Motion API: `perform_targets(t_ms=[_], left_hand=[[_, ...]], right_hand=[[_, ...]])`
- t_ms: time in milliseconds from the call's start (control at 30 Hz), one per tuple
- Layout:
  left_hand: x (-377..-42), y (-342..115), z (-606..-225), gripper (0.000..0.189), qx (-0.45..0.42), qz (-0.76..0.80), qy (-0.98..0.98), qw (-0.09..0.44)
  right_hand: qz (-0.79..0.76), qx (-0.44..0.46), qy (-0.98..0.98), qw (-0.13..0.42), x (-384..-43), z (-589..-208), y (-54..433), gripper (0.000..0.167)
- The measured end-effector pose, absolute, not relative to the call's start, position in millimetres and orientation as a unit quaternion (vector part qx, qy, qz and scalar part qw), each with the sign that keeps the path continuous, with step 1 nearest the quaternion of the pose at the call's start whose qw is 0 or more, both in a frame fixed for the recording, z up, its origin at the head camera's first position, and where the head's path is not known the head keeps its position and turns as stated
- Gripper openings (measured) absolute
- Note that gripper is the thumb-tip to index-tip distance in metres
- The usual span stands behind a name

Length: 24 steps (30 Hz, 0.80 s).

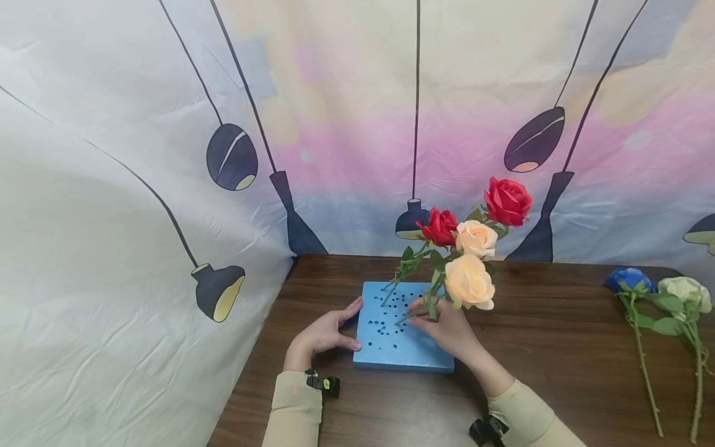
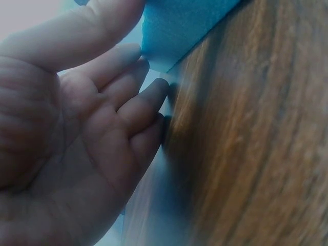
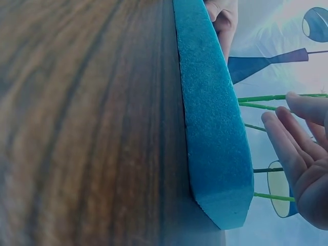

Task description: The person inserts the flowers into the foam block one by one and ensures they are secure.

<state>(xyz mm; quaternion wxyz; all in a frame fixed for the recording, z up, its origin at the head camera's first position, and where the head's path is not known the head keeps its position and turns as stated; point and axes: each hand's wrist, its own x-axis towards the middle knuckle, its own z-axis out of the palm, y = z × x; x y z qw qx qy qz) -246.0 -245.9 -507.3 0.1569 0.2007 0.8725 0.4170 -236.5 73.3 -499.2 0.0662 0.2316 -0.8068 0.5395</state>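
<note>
A light blue foam block [image 1: 410, 355] dotted with small holes lies on the table. My left hand [image 1: 326, 332] rests against its left edge, thumb and fingers spread apart along it. Low over the block, my right hand [image 1: 447, 329] pinches the green stem of a peach rose [image 1: 469, 282], whose stem end meets the top of the block. Behind that bloom are a second peach rose [image 1: 476, 238] and two red roses, one at the left [image 1: 439, 228] and one higher at the right [image 1: 507, 202]. Several stems [image 3: 264, 170] rise from the block in the right wrist view.
A blue rose [image 1: 630, 280] and a white rose [image 1: 684, 294] lie on the dark wooden table [image 1: 547, 347] at the right. A printed cloth [image 1: 357, 124] with lamp pictures hangs behind the table and down its left side.
</note>
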Motion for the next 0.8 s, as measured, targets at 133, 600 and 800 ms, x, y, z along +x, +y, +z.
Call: perform_targets(t_ms=[133, 600, 800], left_hand=[[-246.8, -246.0, -507.5, 0.103, 0.2, 0.415, 0.874, 0.157], [-247.8, -246.9, -508.4, 0.102, 0.206, 0.42, 0.87, 0.157], [-247.4, -246.6, -509.4, 0.101, 0.203, 0.426, 0.867, 0.159]], right_hand=[[0.532, 0.247, -0.806, 0.076, -237.5, -499.0, 72.8, 0.023], [0.538, 0.261, -0.8, 0.051, -237.3, -498.0, 75.2, 0.023], [0.534, 0.261, -0.803, 0.049, -237.3, -497.4, 77.2, 0.024]])
